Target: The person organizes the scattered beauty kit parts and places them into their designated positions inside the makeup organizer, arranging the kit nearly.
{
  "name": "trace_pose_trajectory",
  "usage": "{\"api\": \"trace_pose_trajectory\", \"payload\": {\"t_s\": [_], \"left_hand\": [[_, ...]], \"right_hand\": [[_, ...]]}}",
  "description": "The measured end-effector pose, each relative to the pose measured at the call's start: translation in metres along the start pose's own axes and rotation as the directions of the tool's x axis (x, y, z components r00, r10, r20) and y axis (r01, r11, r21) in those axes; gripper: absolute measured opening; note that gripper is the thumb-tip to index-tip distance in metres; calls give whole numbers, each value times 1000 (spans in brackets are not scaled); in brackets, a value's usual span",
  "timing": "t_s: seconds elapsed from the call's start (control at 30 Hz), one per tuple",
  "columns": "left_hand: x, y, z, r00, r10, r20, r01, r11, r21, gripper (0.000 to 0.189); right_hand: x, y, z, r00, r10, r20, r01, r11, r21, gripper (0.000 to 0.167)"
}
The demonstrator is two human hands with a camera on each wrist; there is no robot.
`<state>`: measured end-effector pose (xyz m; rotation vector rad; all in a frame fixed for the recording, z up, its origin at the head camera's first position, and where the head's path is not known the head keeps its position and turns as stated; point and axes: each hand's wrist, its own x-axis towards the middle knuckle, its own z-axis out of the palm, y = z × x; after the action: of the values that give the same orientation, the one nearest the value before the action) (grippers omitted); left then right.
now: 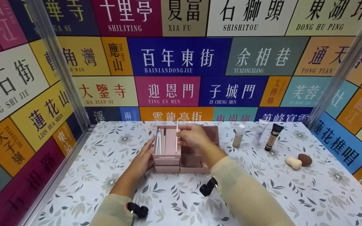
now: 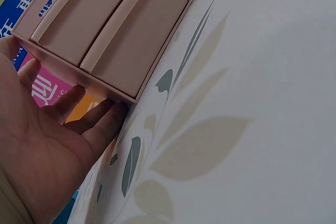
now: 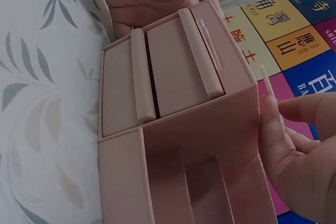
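A pink cosmetics organizer (image 1: 167, 162) with two stacked drawers stands on the table. My left hand (image 1: 140, 161) rests against its left side, its fingers spread along the wall in the left wrist view. Above the organizer's top tray, my right hand (image 1: 195, 136) pinches a thin white stick (image 1: 177, 145), upright in the head view; whether it is a pencil or a brush I cannot tell. Several slim white sticks (image 1: 159, 142) and a dark-tipped one (image 1: 164, 135) lie in that tray. Open compartments (image 3: 168, 171) fill the organizer's right part, partly hidden by my right arm.
Right of the organizer stand a bottle with a white cap (image 1: 238, 136), a pale tube (image 1: 259, 133) and a black-capped tube (image 1: 273, 138). Farther right lie a cream sponge (image 1: 293, 162) and a brown sponge (image 1: 305, 159). Printed panels (image 1: 181, 56) rise behind the table.
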<state>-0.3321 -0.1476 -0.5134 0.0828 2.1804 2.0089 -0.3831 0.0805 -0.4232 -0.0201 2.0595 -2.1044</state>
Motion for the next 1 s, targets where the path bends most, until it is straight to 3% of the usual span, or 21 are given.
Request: {"api": "trace_pose_trajectory", "payload": {"t_s": [0.4,0.8,1.0], "left_hand": [[0,0,-1,1000,3,4,-3,1000,-9,52],[-1,-2,-2,999,38,31,-37,999,-32,53],[0,-2,-1,999,42,34,-40,998,-47,53]], "right_hand": [[1,1,2,1000,-1,5,1,1000,-17,40],[-15,11,-3,997,-69,-21,71,994,82,41],[-27,17,-24,996,-92,-18,94,982,165,43]]}}
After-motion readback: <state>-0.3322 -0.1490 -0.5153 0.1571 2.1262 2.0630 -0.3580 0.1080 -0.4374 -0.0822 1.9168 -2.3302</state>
